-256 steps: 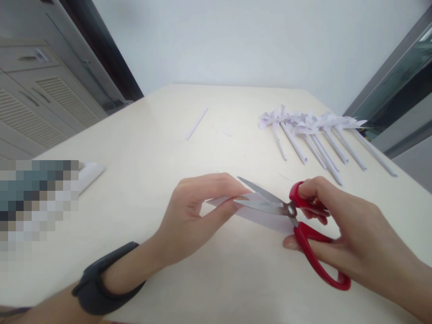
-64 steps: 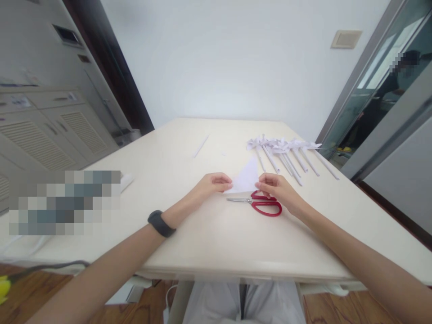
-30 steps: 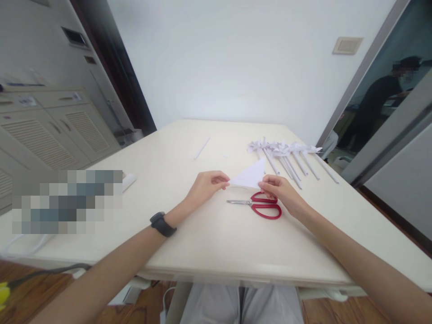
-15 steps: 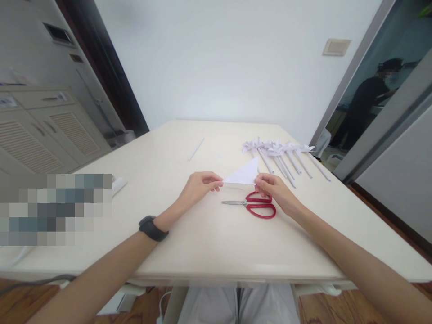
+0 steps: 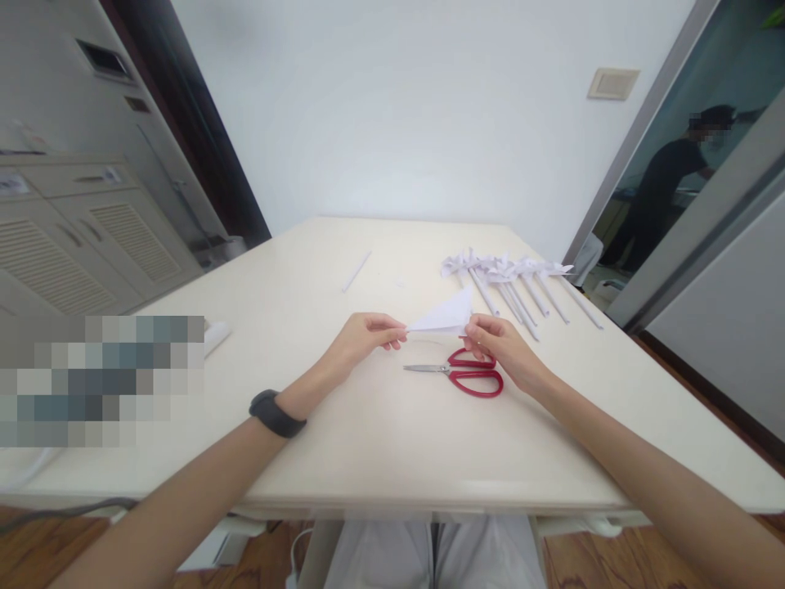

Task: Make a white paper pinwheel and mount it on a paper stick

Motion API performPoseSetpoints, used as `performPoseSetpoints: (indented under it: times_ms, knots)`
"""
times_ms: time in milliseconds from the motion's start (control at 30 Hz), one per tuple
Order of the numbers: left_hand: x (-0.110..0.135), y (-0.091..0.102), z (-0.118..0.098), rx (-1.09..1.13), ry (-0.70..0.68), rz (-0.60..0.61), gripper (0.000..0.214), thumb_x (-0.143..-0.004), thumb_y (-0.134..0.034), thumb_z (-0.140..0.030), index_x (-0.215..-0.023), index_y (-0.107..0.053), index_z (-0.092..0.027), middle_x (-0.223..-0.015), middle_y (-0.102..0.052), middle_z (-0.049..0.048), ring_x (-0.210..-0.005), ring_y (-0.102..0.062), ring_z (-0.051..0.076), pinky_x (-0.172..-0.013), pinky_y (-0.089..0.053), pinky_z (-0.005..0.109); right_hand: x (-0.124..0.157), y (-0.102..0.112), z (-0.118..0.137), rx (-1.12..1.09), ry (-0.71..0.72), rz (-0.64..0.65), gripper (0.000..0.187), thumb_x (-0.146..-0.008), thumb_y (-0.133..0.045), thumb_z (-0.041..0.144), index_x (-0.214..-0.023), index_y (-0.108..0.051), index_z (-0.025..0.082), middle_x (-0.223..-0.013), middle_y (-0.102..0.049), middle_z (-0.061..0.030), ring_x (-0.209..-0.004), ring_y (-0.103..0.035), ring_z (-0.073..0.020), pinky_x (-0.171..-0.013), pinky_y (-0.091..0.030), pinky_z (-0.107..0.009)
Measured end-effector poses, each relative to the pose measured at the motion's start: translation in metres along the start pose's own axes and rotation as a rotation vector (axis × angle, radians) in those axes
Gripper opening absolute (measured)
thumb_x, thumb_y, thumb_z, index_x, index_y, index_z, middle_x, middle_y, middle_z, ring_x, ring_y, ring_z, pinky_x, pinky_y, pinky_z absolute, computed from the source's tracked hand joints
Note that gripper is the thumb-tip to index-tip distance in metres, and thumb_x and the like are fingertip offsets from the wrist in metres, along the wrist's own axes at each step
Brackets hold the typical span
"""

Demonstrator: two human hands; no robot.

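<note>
A white folded paper triangle [image 5: 445, 316] is stretched between my two hands above the table. My left hand [image 5: 371, 334] pinches its left tip between thumb and fingers. At the lower right corner, my right hand [image 5: 494, 339] grips it the same way. The layers of the paper stand slightly apart along the lower edge. Just below the paper lies a pair of scissors [image 5: 445, 370] with red handles, blades closed and pointing left. Part of the upper handle is hidden behind my right fingers.
Several white paper pinwheels [image 5: 503, 270] on rolled paper sticks lie at the back right. A lone paper stick [image 5: 356, 272] rests at the back left. At the far left is a blurred-out item [image 5: 101, 380]. A person [image 5: 662, 180] stands beyond the doorway on the right.
The paper triangle's layers have parted a little at the lower edge, where it was flat before. Both hands keep nearly the same place and grip.
</note>
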State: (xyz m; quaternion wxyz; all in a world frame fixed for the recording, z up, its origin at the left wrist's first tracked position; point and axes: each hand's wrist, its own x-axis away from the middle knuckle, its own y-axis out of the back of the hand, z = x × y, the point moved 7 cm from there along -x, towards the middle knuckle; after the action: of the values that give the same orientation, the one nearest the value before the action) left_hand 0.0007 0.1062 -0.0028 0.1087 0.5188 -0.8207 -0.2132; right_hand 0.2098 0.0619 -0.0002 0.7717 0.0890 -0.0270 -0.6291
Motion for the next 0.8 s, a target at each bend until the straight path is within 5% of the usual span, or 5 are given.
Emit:
performPoseSetpoints:
  times_ms: [433,533,600,667,800]
  knots:
    - [0.002,0.008,-0.006,-0.167,-0.043,-0.01,0.031,-0.092,-0.056,-0.033,-0.117,-0.058,-0.015,-0.116,-0.062,0.0093,-0.097,-0.063,0.021,-0.081,-0.055,0.041,0.002,-0.001,-0.003,0.102,-0.072,-0.021,0.031,-0.092,-0.057,0.032,-0.119,-0.058,0.016,-0.117,-0.062,-0.0086,-0.097,-0.063,-0.0208,-0.082,-0.054,-0.041]
    - [0.006,0.043,-0.019,-0.368,-0.061,-0.256,0.033,-0.09,-0.058,-0.033,-0.118,-0.059,-0.017,-0.126,-0.058,0.0103,-0.113,-0.056,0.026,-0.096,-0.046,0.05,0.002,0.001,-0.005,0.118,-0.084,-0.038,0.031,-0.092,-0.056,0.032,-0.119,-0.058,0.016,-0.118,-0.062,-0.0086,-0.098,-0.063,-0.0208,-0.082,-0.054,-0.041]
    - [0.019,0.077,-0.027,-0.509,-0.058,-0.528,0.044,-0.088,-0.058,-0.03,-0.13,-0.052,-0.019,-0.145,-0.041,0.0142,-0.14,-0.025,0.037,-0.114,-0.013,0.063,0.002,0.002,-0.005,0.125,-0.089,-0.049,0.031,-0.093,-0.056,0.033,-0.119,-0.058,0.016,-0.118,-0.062,-0.0087,-0.098,-0.063,-0.0208,-0.082,-0.054,-0.041]
    - [0.037,0.111,-0.028,-0.618,-0.019,-0.759,0.059,-0.089,-0.054,-0.031,-0.144,-0.034,-0.02,-0.159,-0.012,0.0162,-0.144,0.01,0.043,-0.103,0.016,0.073,0.001,0.002,-0.005,0.129,-0.096,-0.057,0.031,-0.092,-0.056,0.033,-0.119,-0.058,0.016,-0.118,-0.061,-0.0087,-0.098,-0.063,-0.0209,-0.082,-0.054,-0.042]
    - [0.064,0.164,-0.007,-0.714,0.12,-0.926,0.073,-0.087,-0.053,-0.046,-0.147,-0.029,-0.012,-0.159,-0.001,0.0221,-0.139,0.018,0.05,-0.098,0.014,0.076,0.0,0.0,-0.007,0.136,-0.116,-0.058,0.031,-0.092,-0.057,0.032,-0.119,-0.057,0.016,-0.118,-0.062,-0.0086,-0.098,-0.063,-0.0211,-0.082,-0.054,-0.042]
